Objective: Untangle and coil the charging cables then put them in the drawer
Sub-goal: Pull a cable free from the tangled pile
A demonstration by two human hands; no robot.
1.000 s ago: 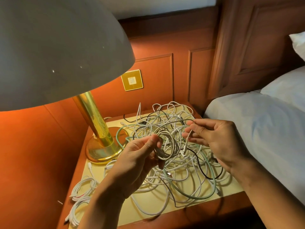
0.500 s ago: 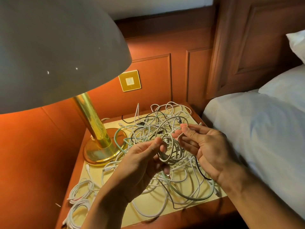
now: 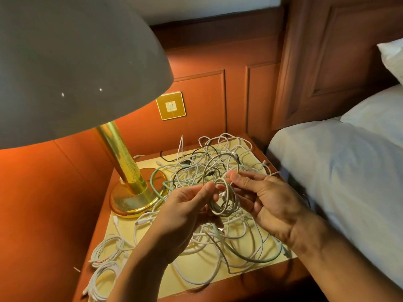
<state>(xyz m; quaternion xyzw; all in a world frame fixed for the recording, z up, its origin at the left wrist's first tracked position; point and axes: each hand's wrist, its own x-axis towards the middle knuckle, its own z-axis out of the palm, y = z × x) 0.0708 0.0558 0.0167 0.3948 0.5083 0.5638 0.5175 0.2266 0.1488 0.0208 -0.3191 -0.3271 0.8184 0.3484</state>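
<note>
Holding a half-wound white coil [image 3: 224, 199] up above the nightstand [image 3: 126, 231], both hands meet right in the middle of the shot. The left hand [image 3: 185, 212] comes in from the bottom with the forearm angled up and to the right. Its palm is turned upward and its fingers are curled under the loops, and the thumb clamps the coil's left side against them. The right hand [image 3: 268, 205] reaches in from the lower right, palm facing left. Its fingers stretch toward the coil, and the thumb and fingertips pinch a strand [image 3: 218, 159] at the top of the loops. That strand arcs up and back into the pile, so it's the same cable's loose run as far as I can tell.

Below and behind the hands sits the main tangle [image 3: 239, 232], mostly white cables plus a green cable [image 3: 157, 177] and a black cable [image 3: 172, 159], spread over most of the yellow top. Two already coiled bundles [image 3: 104, 253] lie at the front left corner, clear of the mess. A brass lamp [image 3: 130, 199] stands at the back left, its base touching the green loop. The bed [image 3: 338, 171] is just to the right of the nightstand.
</note>
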